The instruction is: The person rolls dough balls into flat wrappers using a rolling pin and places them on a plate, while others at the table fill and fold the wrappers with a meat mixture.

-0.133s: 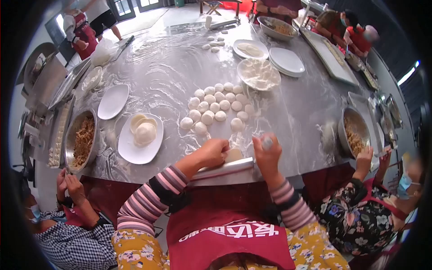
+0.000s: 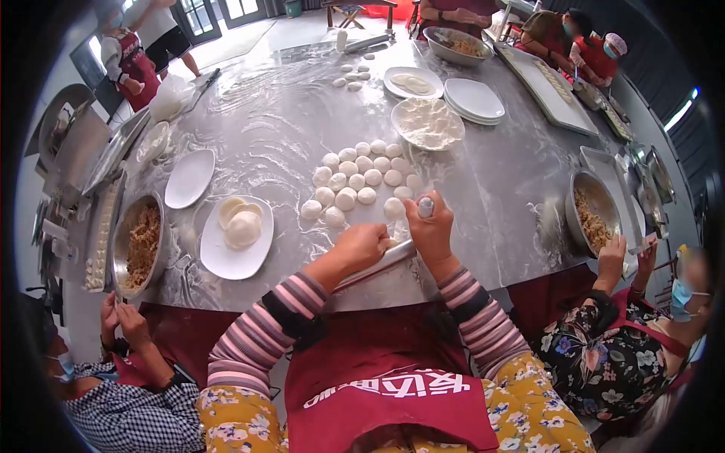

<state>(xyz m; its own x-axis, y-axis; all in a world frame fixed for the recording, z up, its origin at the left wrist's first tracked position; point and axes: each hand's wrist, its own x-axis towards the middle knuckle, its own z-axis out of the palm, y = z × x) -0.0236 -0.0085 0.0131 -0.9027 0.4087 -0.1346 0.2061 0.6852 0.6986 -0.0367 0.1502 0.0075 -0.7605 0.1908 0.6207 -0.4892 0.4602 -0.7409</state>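
My right hand [image 2: 432, 232] is closed round the handle of a metal rolling pin [image 2: 381, 266], and the handle's rounded end pokes up above the fist. The pin slants across the near edge of the table toward my left forearm. Just left of the pin's right end, my left hand [image 2: 364, 245] is closed on the edge of a dough wrapper, which is mostly hidden by the fingers and pin. Beyond both hands lies a group of several floured dough balls [image 2: 357, 181]. A white plate [image 2: 219, 260] to the left bears rolled dough wrappers [image 2: 243, 229].
A plate of flour [image 2: 429, 124] and stacked white plates [image 2: 474, 100] stand farther back. Bowls of filling sit left [image 2: 143, 241] and right [image 2: 593, 215], each beside a co-worker. An oval white plate [image 2: 190, 178] rests at left. Other people work around the table.
My right hand has moved forward and left with the rolling pin, closer to my left hand. Less of the dough wrapper shows now. The view has shifted slightly.
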